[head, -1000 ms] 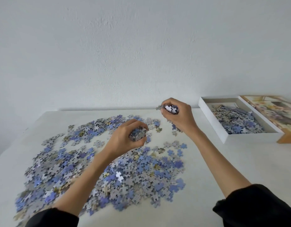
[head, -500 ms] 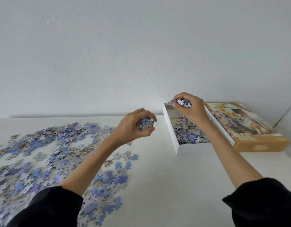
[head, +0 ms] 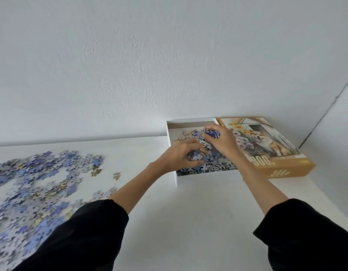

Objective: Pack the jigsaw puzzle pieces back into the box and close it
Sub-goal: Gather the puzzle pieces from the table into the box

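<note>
Head view: left grip, right grip, each clenched round puzzle pieces, over white box (lid just beside).

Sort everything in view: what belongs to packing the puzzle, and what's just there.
Job: loose pieces; box; lid; left hand and right hand, each gripping a handful over the box.
Just there: table; wall.

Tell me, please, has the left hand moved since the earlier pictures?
Yes. The left hand, gripping puzzle pieces, has moved right, from above the loose pile to over the open white box.
</note>
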A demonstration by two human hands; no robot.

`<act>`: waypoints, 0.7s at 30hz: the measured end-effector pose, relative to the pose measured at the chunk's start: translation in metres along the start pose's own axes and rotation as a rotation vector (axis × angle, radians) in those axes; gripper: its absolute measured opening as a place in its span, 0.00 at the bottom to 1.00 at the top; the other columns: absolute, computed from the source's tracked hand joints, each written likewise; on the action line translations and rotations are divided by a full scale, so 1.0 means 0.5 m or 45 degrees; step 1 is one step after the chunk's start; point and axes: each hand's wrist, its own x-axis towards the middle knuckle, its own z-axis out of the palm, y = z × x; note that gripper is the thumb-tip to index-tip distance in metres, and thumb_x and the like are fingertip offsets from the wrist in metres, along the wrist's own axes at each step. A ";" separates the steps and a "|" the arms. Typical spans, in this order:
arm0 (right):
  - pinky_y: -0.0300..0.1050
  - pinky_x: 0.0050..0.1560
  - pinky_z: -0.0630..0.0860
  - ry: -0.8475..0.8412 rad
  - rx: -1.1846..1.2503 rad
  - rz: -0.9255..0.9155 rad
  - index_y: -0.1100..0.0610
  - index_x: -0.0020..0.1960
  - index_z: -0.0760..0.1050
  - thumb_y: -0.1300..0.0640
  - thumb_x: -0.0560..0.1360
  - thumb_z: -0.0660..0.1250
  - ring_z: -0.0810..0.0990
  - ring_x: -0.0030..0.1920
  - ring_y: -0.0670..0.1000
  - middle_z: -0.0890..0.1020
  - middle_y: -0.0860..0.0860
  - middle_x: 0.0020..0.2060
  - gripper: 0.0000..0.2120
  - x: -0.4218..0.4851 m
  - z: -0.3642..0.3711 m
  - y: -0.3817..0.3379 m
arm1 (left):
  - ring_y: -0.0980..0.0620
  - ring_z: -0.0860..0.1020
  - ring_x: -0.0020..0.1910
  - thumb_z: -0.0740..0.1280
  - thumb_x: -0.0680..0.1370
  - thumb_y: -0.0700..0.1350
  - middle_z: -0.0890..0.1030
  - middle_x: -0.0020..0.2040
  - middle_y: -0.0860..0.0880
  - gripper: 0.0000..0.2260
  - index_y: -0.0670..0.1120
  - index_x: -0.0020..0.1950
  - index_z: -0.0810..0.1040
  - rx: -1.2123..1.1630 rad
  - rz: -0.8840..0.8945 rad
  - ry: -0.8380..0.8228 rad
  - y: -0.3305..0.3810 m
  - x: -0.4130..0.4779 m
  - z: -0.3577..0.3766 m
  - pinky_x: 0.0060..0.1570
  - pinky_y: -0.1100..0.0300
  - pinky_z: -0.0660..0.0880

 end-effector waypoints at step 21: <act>0.27 0.47 0.71 0.044 0.205 -0.023 0.57 0.47 0.80 0.57 0.74 0.67 0.79 0.44 0.42 0.82 0.47 0.42 0.05 -0.012 0.052 -0.025 | 0.59 0.74 0.46 0.69 0.74 0.50 0.79 0.50 0.53 0.09 0.48 0.52 0.81 0.026 -0.075 -0.003 -0.001 -0.040 -0.024 0.44 0.64 0.69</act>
